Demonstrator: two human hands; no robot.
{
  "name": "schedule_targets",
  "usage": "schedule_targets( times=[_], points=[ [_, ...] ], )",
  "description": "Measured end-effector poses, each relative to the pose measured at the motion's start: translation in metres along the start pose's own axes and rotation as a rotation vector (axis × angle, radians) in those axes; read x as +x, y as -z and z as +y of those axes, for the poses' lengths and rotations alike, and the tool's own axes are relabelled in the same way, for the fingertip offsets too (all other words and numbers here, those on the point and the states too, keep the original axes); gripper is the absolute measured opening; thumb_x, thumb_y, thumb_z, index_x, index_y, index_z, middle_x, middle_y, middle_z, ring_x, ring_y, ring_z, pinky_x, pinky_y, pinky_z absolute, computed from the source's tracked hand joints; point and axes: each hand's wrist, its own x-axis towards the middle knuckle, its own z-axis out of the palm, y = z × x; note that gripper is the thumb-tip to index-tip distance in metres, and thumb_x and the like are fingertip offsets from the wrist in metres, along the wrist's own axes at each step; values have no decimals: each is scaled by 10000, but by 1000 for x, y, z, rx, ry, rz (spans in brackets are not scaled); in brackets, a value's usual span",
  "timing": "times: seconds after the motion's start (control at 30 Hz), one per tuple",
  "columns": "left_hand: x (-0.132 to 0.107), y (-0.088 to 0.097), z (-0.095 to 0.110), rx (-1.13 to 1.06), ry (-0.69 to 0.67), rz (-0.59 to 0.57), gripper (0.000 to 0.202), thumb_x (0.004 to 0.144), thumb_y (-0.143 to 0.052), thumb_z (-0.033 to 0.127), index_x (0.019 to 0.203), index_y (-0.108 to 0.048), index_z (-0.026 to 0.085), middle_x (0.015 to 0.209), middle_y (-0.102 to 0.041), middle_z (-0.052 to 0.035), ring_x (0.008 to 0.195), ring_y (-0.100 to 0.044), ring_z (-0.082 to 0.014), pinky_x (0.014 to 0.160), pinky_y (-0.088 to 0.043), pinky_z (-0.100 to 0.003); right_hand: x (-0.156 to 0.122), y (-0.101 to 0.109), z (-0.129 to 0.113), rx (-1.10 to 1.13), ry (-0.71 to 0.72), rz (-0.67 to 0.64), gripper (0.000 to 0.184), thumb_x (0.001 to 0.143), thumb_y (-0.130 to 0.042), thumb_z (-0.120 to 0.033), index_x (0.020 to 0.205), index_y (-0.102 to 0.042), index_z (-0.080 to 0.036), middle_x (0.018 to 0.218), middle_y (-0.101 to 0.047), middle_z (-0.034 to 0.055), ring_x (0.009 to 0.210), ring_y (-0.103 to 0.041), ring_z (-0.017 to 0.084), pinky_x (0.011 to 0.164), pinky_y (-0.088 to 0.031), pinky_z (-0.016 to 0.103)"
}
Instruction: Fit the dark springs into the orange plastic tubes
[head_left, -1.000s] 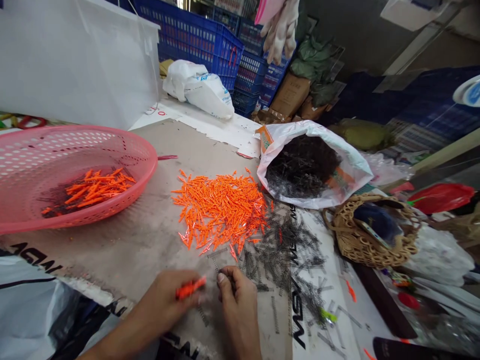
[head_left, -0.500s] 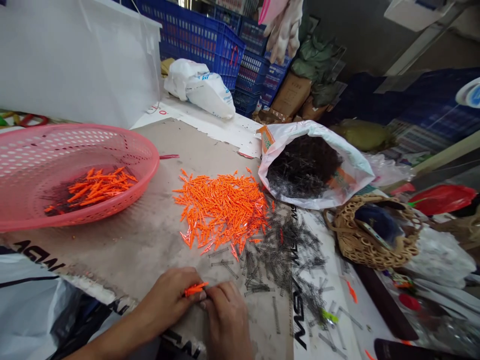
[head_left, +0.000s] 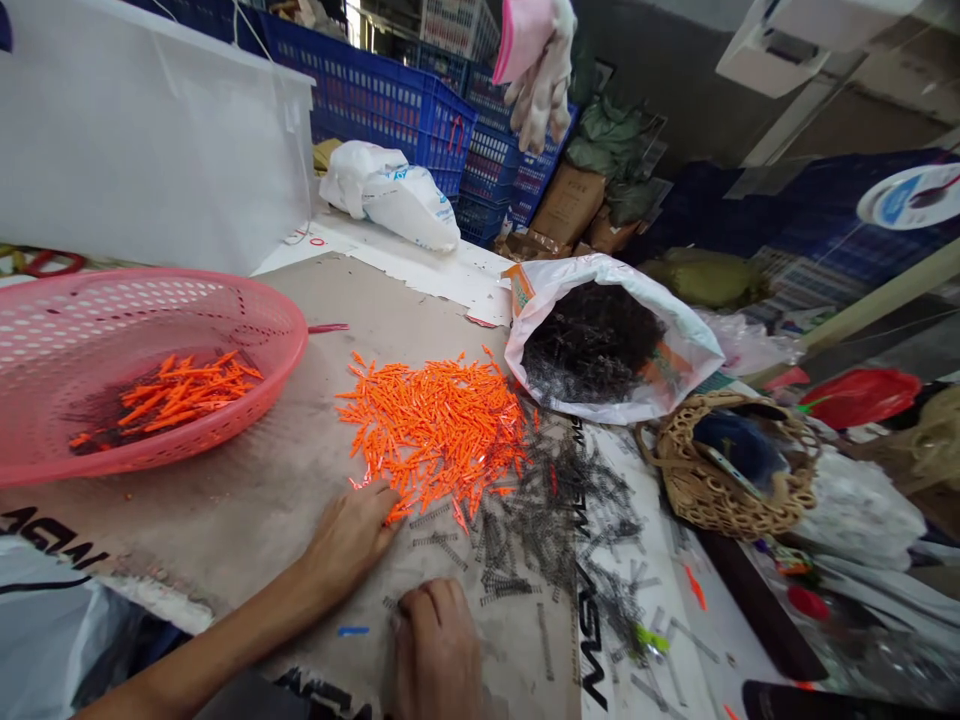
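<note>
My left hand (head_left: 349, 540) lies at the lower edge of a heap of bright orange plastic pieces (head_left: 431, 435), its fingertips touching them, and no piece shows in it. My right hand (head_left: 439, 650) rests lower down on a cardboard sheet (head_left: 225, 470), fingers curled, their insides hidden. A small blue strip (head_left: 352, 631) lies between the hands. Dark metal coil springs (head_left: 540, 530) are strewn to the right of my right hand. Further orange pieces (head_left: 169, 392) lie in a pink perforated plastic basket (head_left: 296, 330).
A white sack of dark springs (head_left: 679, 370) stands beyond the heap. A wicker basket (head_left: 720, 500) sits to the right. Behind are a translucent plastic bin (head_left: 150, 140), white bags (head_left: 390, 195) and blue crates (head_left: 375, 90). White gloves (head_left: 536, 90) hang above.
My hands have parted. The left moved forward to the heap, and the orange piece it held no longer shows. The right moved back and down the cardboard. The view tilted slightly.
</note>
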Motion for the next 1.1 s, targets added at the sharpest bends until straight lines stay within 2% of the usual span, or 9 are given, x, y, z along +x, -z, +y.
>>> schedule_targets(
  times=[0.13,0.2,0.3,0.43,0.53,0.67,0.8,0.97,1.1],
  points=[
    [-18,15,-3,-109,13,-8,284,875,-414,323,707,-595,183,751,-640,-64,731,-587,-229,662,-390,-299,3,16,3,229,-190,91,150,915,-441,-144,911,-557,-241,804,-620,4,740,-602,174,668,-453,271],
    [-29,21,-1,-336,79,-74,350,856,-429,424,608,-528,198,612,-541,-3,604,-504,-178,567,-341,-265,9,22,5,287,-229,114,202,932,-447,-165,1049,-590,-246,907,-666,17,825,-638,168,722,-482,258],
    [-42,24,5,-740,223,-245,345,761,-525,457,531,-461,208,499,-358,68,478,-307,-109,462,-219,-234,17,25,2,357,-145,82,305,934,-446,-162,1189,-594,-244,1037,-682,42,939,-651,160,796,-500,244],
    [-50,21,10,-1044,346,-361,299,723,-603,413,541,-531,187,435,-326,97,425,-199,-79,426,-128,-236,19,24,-10,462,-146,-38,223,926,-461,-180,957,-675,-236,863,-680,19,796,-649,152,702,-492,233],
    [-51,17,9,-1157,368,-316,299,734,-629,392,543,-565,170,426,-367,89,411,-204,-72,425,-118,-244,11,22,-17,535,-266,-51,210,921,-483,-243,924,-692,-231,756,-677,10,692,-636,155,623,-473,236],
    [-54,13,10,-1215,390,-225,346,745,-676,425,543,-596,155,390,-348,91,422,-207,-71,443,-128,-240,5,17,-17,680,-517,-106,240,891,-520,-337,951,-707,-199,607,-624,-11,545,-576,136,528,-418,222],
    [-61,9,14,-1358,441,-234,355,642,-779,462,710,-699,123,500,-511,52,421,-238,-52,444,-136,-225,5,10,-16,894,-709,-104,304,835,-580,-430,895,-692,-153,577,-570,-26,481,-495,96,470,-361,196],
    [-65,1,17,-1376,463,-208,317,633,-786,413,701,-712,112,514,-540,38,419,-244,-46,433,-113,-220,3,7,-15,920,-710,-55,295,876,-565,-429,905,-694,-166,563,-566,-32,478,-484,93,473,-378,190],
    [-64,-2,16,-1330,464,-139,306,663,-762,418,683,-716,116,493,-514,43,428,-258,-55,442,-124,-225,8,18,-16,732,-473,15,214,908,-535,-320,879,-711,-202,773,-666,21,700,-616,150,618,-481,232]
  ],
)
